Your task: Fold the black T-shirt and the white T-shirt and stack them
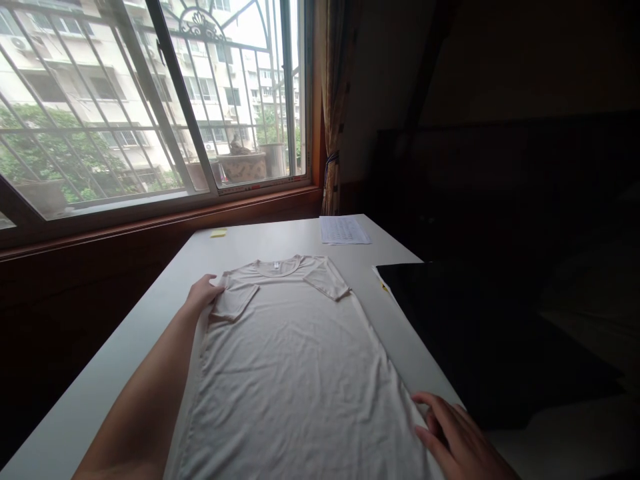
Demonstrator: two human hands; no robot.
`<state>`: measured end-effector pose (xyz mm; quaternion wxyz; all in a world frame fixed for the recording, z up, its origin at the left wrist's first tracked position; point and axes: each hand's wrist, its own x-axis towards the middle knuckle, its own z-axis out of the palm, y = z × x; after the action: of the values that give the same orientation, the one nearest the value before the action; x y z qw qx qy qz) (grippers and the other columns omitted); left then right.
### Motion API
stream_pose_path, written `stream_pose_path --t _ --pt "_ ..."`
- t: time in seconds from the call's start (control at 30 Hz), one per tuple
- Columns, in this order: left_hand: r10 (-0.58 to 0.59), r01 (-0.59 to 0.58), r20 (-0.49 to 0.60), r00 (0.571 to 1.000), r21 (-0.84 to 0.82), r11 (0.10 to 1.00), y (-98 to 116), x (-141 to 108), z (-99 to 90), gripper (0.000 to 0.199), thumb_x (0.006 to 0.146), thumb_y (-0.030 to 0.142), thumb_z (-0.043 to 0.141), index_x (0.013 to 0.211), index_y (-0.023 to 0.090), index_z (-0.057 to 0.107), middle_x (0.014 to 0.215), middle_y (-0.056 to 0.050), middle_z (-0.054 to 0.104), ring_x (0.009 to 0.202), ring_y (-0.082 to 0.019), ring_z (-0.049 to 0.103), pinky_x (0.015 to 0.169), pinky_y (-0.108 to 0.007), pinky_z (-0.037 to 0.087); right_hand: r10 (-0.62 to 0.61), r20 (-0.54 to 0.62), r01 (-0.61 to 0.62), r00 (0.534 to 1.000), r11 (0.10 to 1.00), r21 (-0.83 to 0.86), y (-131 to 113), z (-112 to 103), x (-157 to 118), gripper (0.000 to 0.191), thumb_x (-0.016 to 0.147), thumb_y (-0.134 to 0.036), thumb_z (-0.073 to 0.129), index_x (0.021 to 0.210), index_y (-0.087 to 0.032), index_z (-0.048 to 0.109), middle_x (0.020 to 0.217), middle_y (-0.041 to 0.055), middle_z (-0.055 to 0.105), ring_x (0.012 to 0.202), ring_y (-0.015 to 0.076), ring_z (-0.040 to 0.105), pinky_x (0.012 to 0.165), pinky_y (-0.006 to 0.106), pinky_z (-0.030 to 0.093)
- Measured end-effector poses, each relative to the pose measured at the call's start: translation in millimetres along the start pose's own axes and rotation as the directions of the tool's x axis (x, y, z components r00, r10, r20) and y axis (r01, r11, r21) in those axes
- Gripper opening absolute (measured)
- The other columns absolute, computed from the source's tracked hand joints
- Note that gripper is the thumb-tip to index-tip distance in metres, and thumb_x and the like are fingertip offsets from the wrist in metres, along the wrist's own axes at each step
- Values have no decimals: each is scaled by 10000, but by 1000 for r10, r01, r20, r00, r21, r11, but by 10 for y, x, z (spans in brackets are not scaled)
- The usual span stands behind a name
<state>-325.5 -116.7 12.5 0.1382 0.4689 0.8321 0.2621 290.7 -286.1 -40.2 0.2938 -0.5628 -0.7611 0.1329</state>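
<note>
A white short-sleeved T-shirt lies spread face up, its neckline toward the far end and both sleeves folded inward over the chest. Small wrinkles run across its body, and the lower hem is out of the frame. At the shirt's left shoulder, my left hand is closed on the fabric beside the folded sleeve. Along the lower right side edge rests my right hand, its thumb and index finger apart and touching the cloth, the other fingers curled and partly hidden.
The shirt lies on a white table. Printed paper sheets and a yellow sticky note are at its far end. Something flat and black overlaps the right edge. A barred window and a tied curtain stand beyond.
</note>
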Motion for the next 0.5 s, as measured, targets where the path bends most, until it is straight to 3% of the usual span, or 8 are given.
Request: stream_pose_path --t 0.17,0.23,0.33,0.5 --pt "13 -14 -34 999 -17 1000 -191 -71 -124 568 768 369 708 1288 152 637 899 -51 750 733 -185 691 642 -240 493 122 52 -127 991 985 120 -145 -47 221 367 909 -500 529 1152 -261 665 951 59 741 879 221 738 794 287 595" --pt "13 -14 -52 999 -14 1000 -306 -109 -203 552 761 378 708 1262 155 651 879 -47 743 748 -194 688 656 -248 488 158 66 -167 985 972 168 -190 -36 285 424 907 -527 511 1191 -240 641 869 41 700 785 206 719 759 290 584" --pt "6 -7 -85 996 -6 1000 -525 -199 -351 560 755 402 701 1253 150 657 872 -48 733 770 -206 687 690 -263 487 211 118 -231 970 951 203 -259 -3 324 544 889 -549 532 1320 -219 567 896 25 668 632 168 645 697 299 561" --pt "-42 45 -149 988 17 999 -961 -392 -630 593 738 462 688 1239 146 663 870 -60 722 811 -242 692 723 -299 487 194 297 -248 935 956 155 -334 -2 344 663 804 -461 603 1429 -262 509 921 11 660 689 185 631 711 298 522"
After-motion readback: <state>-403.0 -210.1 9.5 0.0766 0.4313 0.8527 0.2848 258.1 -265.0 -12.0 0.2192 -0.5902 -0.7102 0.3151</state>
